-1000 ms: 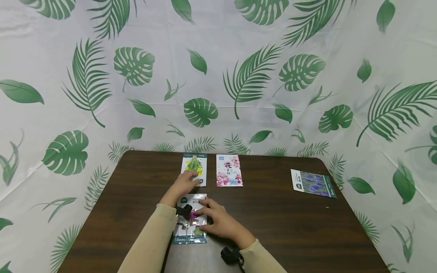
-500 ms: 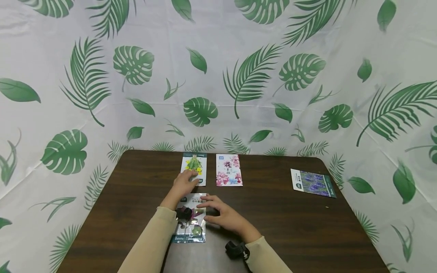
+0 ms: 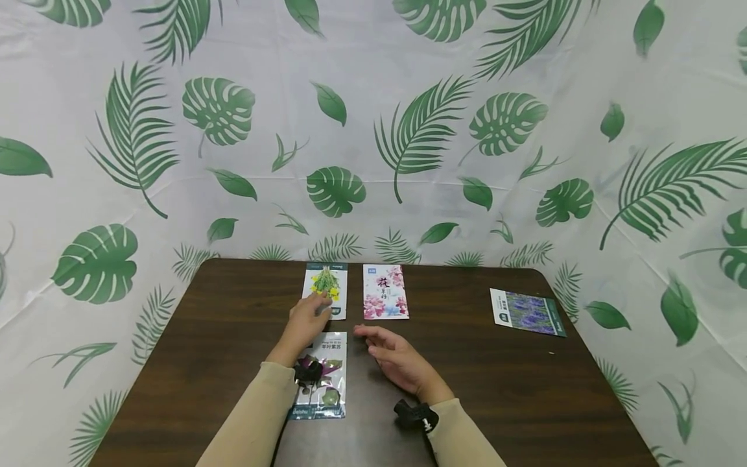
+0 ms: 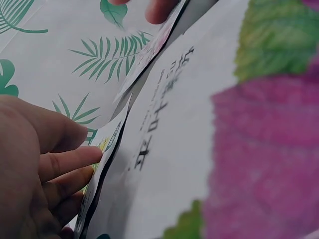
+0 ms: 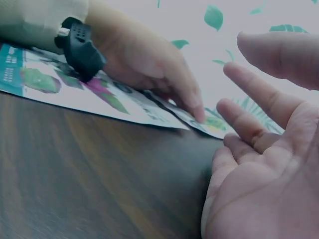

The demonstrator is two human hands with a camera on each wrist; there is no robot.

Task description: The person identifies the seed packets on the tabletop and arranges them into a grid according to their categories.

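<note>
My left hand (image 3: 305, 324) rests its fingers on the near end of a seed packet printed with yellow flowers (image 3: 328, 280). Beneath that wrist lies a larger glossy packet with purple and green leaves (image 3: 331, 394), partly covered by the wrist camera. In the left wrist view the thumb and fingers (image 4: 75, 167) lie relaxed at the yellow-flower packet's edge. My right hand (image 3: 405, 363), palm turned left and fingers extended, is just right of the leaf packet and holds nothing. Ahead of it lies a packet with pink blossoms (image 3: 386, 292).
A packet with purple lavender-like flowers (image 3: 530, 313) lies askew toward the table's right edge. The dark wooden table (image 3: 478, 389) meets a white leaf-printed cloth (image 3: 432, 214) at its back edge. A tiny pale speck (image 3: 551, 353) is on the tabletop at right.
My right hand has lifted off the leaf packet and moved right, its palm turning sideways. The left hand stays on the yellow-flower packet. The head view has shifted slightly.
</note>
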